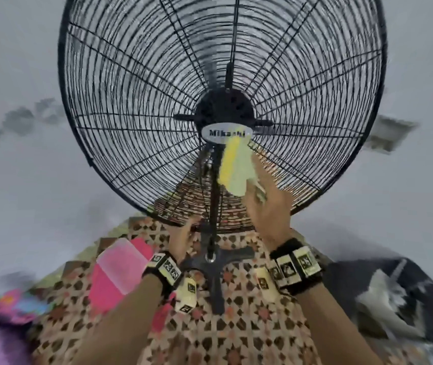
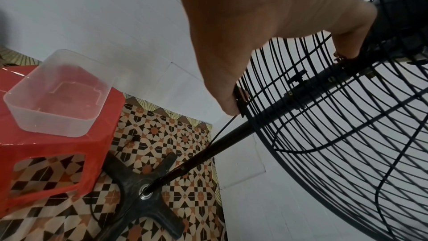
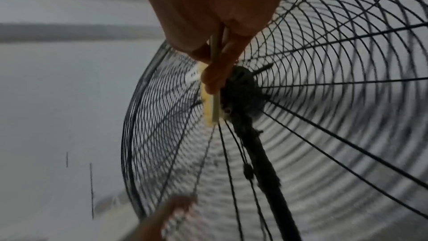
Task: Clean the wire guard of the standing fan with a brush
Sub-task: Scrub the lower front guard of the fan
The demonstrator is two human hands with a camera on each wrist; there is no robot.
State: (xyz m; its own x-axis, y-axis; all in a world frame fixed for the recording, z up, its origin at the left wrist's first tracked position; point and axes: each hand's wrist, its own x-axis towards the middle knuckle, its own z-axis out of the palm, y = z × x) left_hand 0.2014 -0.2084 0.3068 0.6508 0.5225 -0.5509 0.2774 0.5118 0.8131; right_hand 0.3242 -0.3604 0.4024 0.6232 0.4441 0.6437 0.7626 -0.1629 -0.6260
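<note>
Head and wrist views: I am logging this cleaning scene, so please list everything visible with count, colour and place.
standing fan: one, black, pole and cross base on the tiled floor, centre.
wire guard: one, black, fills the upper head view; white oval badge at its hub.
brush: one, pale green back with yellow bristles, against the guard just below the badge.
stool: one, red, left of the fan base.
tub: one, clear plastic, on the stool.
floor tiles: patterned orange, black and cream.
left hand: one, grips the guard's lower rim.
right hand: one, grips the brush.
</note>
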